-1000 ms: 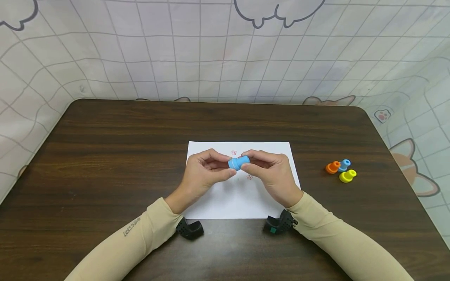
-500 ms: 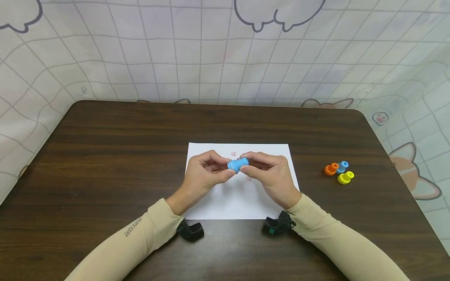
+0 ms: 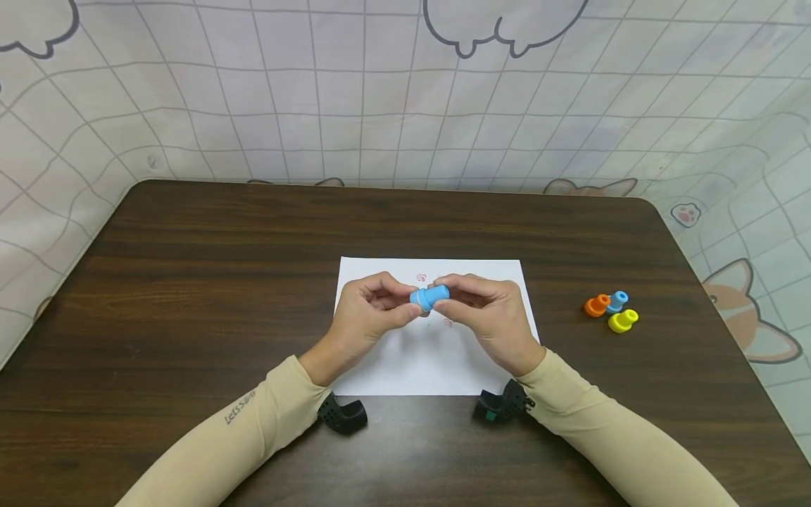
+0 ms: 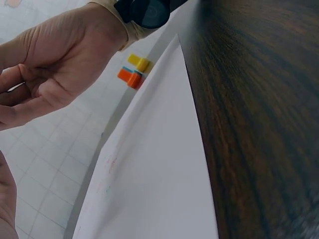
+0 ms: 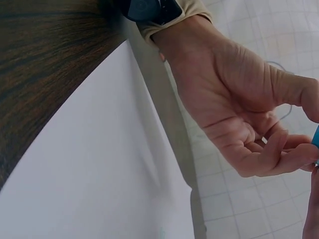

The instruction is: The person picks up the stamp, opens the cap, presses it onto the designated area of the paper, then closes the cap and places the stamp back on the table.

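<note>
Blue stamp (image 3: 430,296) held just above the paper sheet (image 3: 412,359), long axis left-right. My left hand (image 3: 370,313) pinches its capped end, my right hand (image 3: 488,313) its body; both equally near.

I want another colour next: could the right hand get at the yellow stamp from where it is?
Probably yes. The yellow stamp lies in the open on the table, to the side of the right hand, nothing between. But that hand pinches the blue stamp now.

A staged recording corner, home-like: a dark wood-grain worktop (image 3: 190,282) stands against a white grid-patterned backdrop cloth (image 3: 285,91) printed with cartoon cats behind it.
</note>
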`<state>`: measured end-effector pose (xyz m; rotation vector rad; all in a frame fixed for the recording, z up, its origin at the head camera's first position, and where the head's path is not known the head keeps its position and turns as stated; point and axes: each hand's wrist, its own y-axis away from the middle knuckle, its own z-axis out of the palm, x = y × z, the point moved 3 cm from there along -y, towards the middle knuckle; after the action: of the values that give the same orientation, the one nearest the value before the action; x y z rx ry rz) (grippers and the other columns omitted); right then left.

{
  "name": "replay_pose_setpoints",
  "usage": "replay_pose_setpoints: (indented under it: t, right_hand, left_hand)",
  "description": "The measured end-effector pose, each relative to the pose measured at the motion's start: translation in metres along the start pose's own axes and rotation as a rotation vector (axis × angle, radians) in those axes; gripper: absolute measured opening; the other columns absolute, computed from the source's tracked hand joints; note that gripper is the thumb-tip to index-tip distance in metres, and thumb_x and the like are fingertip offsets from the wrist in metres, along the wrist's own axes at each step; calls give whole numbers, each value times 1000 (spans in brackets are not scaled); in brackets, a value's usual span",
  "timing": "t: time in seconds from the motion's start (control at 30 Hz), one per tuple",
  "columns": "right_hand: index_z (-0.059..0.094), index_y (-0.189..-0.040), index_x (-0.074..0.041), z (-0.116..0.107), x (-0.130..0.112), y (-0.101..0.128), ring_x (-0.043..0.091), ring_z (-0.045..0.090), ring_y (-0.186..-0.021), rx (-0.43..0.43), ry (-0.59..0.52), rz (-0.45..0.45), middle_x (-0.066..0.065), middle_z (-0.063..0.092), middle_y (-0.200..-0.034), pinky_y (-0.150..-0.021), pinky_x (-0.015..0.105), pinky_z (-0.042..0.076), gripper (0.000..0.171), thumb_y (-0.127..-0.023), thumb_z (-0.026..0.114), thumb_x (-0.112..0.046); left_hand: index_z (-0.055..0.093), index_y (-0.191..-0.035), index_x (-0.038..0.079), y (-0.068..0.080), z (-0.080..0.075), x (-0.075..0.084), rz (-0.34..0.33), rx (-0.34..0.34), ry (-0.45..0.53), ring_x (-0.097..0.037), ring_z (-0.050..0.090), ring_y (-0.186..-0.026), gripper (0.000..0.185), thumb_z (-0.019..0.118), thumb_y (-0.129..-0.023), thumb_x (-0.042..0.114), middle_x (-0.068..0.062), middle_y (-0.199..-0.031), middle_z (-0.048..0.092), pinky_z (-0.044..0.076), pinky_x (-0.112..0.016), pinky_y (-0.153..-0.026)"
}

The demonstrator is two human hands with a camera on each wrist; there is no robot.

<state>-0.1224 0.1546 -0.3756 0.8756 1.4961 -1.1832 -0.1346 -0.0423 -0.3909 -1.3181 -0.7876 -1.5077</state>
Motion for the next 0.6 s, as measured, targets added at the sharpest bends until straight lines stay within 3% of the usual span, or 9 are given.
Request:
replay_pose_setpoints:
  t: [0.27,0.6]
  right_hand:
    - [69,-119,12,0,-5,-2,11,72,-92,-11,-12,-7,-11,78,-105,-76,21,61,35,-89,79,-4]
    - [71,-118,11,-3,-19,-5,11,76,-95,-27,33,-42,-11,79,-105,-89,27,64,34,-87,81,-1]
  left_hand:
    - [73,-91,14,1,1,4,3,-8,-3,-8,78,-83,17,79,-86,-1,7,-94,79,60,-19,-72]
    - [75,-90,21,0,1,16,3,-17,-13,-7,77,-85,23,81,-85,-1,8,-97,78,61,-20,-75]
